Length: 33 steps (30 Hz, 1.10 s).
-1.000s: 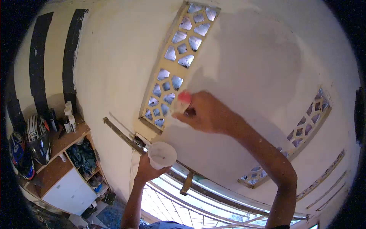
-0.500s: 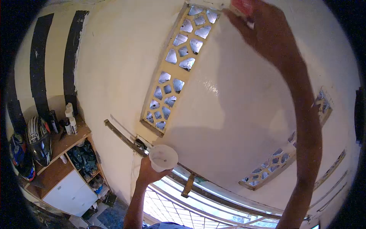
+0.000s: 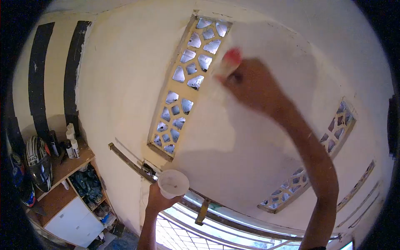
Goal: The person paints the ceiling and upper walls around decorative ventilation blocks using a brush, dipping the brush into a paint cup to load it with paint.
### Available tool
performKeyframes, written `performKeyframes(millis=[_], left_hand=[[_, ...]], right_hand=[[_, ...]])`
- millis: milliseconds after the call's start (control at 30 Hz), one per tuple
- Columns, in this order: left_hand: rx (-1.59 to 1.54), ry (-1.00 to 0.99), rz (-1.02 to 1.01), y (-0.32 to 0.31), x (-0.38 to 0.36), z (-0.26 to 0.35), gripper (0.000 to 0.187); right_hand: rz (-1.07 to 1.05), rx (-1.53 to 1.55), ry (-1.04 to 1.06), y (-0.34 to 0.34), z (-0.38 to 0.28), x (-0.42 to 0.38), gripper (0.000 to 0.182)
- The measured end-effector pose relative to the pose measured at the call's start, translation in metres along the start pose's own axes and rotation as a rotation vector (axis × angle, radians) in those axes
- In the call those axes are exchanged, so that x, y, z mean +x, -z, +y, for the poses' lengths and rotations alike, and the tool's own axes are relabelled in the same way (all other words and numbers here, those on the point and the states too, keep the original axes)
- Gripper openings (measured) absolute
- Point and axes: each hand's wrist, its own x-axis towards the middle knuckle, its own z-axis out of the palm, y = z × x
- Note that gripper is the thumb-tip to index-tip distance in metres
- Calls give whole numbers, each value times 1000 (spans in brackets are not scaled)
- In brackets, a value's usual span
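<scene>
My left hand [image 3: 160, 199] is closed around a white plastic cup [image 3: 173, 183], holding it low in front of the wall. Its open top faces me, and a small dark speck shows inside. Higher up, my right hand [image 3: 254, 85] grips a small red-and-white tool [image 3: 231, 61], blurred by motion, so I cannot tell its exact kind. The hand is in front of the pale wall [image 3: 250, 137], just right of the tall yellow vent block panel [image 3: 182, 83]. The tool's red end points up.
A metal rail [image 3: 129, 162] runs above the barred window [image 3: 196, 231]. At the left, helmets [image 3: 38, 162] and bottles [image 3: 71, 143] stand on a wooden cabinet [image 3: 54, 204]. Another vent panel [image 3: 287, 185] is at the lower right, and black stripes [image 3: 38, 79] mark the left wall.
My right hand has come down and left from the top of the wall with the red-and-white tool. The view has shifted slightly; my left hand still holds the cup.
</scene>
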Motion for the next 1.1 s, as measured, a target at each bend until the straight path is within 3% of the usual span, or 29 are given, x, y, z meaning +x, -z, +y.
performKeyframes(millis=[67,167,233,267,367,433,533,633,700,800,867,933,1033,1100], left_hand=[[-4,12,-4,1,1,2,50],[11,37,-11,0,4,11,50],[43,-2,-23,1,2,9,49],[45,2,-21,1,2,9,49],[-3,9,24,0,1,10,50],[57,6,-15,1,2,8,50],[-47,19,-23,-1,2,2,56],[-17,22,-16,-1,1,-2,55],[0,15,-5,0,2,6,53],[-4,36,18,-1,2,8,51],[-24,72,21,-2,0,6,51],[-50,53,11,-2,0,2,51],[42,27,4,-2,0,-1,51],[2,44,22,-3,-1,4,51]], right_hand=[[197,-50,35,23,19,15,31],[291,-231,44,53,31,32,23],[599,-463,443,56,38,37,14],[599,-459,443,56,40,34,14],[575,-671,502,53,32,21,19],[361,-584,383,36,11,2,29],[18,-455,477,-5,-21,-21,17],[50,-589,675,-58,-43,-54,11],[-62,-368,676,-73,-56,-72,13],[-42,-151,695,-81,-70,-86,13],[-50,-30,638,-81,-70,-86,13],[-56,341,210,-69,-65,-76,19],[55,440,72,-57,-42,-56,22],[-78,311,-91,-47,-20,-39,27]])
